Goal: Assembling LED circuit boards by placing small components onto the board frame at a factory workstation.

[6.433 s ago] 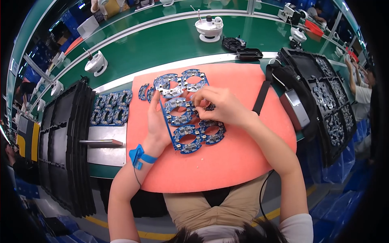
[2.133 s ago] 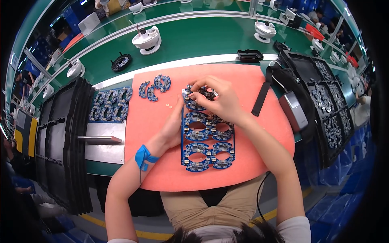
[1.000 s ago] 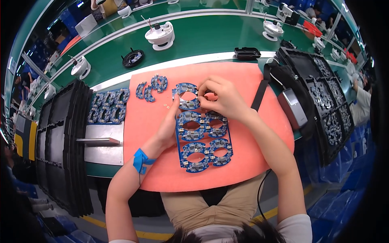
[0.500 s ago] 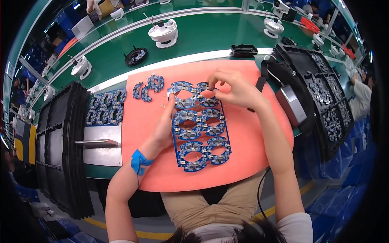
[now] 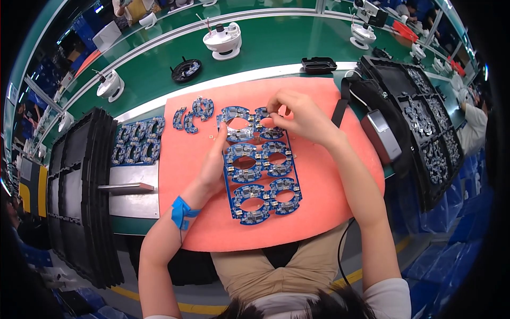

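Note:
A blue circuit board panel (image 5: pixel 245 175), made of several joined ring-shaped boards, lies on a salmon-coloured mat (image 5: pixel 319 202). My left hand (image 5: pixel 214 165) grips the panel's upper left edge, thumb along the rim and its other fingers mostly hidden. A blue wrist strap (image 5: pixel 184 211) is around the left wrist. At the panel's far right ring, my right hand (image 5: pixel 291 114) is closed in a pinch, its fingertips on the board. Loose board pieces (image 5: pixel 190 121) rest on the mat to the far left, with small pale scraps (image 5: pixel 211 137) near my left thumb.
More blue boards (image 5: pixel 139 139) lie left, by a metal plate with a bar (image 5: pixel 130 188). Stacked black trays (image 5: pixel 79 175) stand beyond; a compartmented tray of boards (image 5: pixel 419 114) is at right, beside a grey box (image 5: pixel 383 135). White devices (image 5: pixel 223 41) stand on the green conveyor (image 5: pixel 287 42).
My right hand has shifted slightly left along the far edge of the panel, and the panel has moved a little left. The white devices and black round part on the conveyor have moved right.

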`<action>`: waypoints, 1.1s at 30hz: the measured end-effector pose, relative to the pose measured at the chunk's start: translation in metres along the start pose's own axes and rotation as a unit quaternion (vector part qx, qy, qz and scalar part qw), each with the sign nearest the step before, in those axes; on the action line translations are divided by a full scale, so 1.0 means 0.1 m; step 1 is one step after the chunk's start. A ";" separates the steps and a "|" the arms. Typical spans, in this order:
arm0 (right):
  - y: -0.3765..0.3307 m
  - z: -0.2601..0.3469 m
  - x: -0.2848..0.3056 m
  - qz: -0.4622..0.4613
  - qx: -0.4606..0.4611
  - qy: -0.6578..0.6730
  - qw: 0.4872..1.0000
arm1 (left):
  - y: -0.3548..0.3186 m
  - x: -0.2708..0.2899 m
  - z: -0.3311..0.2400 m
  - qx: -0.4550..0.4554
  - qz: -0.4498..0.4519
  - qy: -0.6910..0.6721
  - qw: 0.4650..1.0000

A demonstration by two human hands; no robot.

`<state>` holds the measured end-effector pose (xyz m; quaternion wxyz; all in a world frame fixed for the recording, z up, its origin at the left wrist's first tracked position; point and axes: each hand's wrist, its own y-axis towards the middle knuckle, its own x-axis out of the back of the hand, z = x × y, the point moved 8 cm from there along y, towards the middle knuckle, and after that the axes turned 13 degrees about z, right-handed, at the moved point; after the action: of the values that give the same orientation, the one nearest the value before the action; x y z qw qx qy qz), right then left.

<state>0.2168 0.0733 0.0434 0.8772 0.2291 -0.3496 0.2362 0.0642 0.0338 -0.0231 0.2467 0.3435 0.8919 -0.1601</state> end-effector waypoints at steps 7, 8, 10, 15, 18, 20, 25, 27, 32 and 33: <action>-0.07 0.01 0.14 -0.005 0.052 -0.061 0.997 | -0.02 -0.04 -0.06 -0.013 -0.019 -0.014 1.000; -0.07 0.00 0.13 -0.005 0.051 -0.061 0.997 | -0.01 -0.04 -0.07 -0.020 -0.010 -0.021 1.000; -0.05 -0.05 0.04 0.028 0.020 -0.050 0.998 | -0.02 -0.04 -0.09 -0.033 -0.012 -0.027 0.999; -0.05 -0.05 0.04 0.029 0.011 -0.081 0.996 | -0.02 0.01 -0.08 -0.028 -0.023 -0.015 0.999; -0.07 -0.06 0.07 0.030 -0.014 -0.050 0.998 | -0.01 0.00 -0.07 -0.028 -0.023 -0.002 0.999; -0.06 -0.09 0.07 0.032 -0.028 -0.018 0.999 | -0.02 0.01 -0.08 -0.030 -0.032 -0.005 0.999; -0.09 -0.03 0.03 0.051 0.021 -0.096 0.994 | 0.00 0.00 -0.06 -0.028 -0.005 -0.035 0.999; -0.06 -0.03 0.00 0.054 0.018 -0.092 0.994 | -0.02 0.00 -0.09 -0.031 -0.015 -0.021 0.999; -0.04 -0.03 -0.04 0.046 -0.001 -0.109 0.993 | -0.03 0.02 -0.11 -0.043 -0.028 -0.027 0.998; -0.05 -0.08 -0.02 0.043 -0.019 -0.068 0.997 | -0.02 0.02 -0.11 -0.033 -0.029 -0.013 0.999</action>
<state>0.2222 0.0737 0.0356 0.8447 0.2128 -0.4225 0.2505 0.0577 0.0380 -0.0148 0.2648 0.3072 0.9029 -0.1424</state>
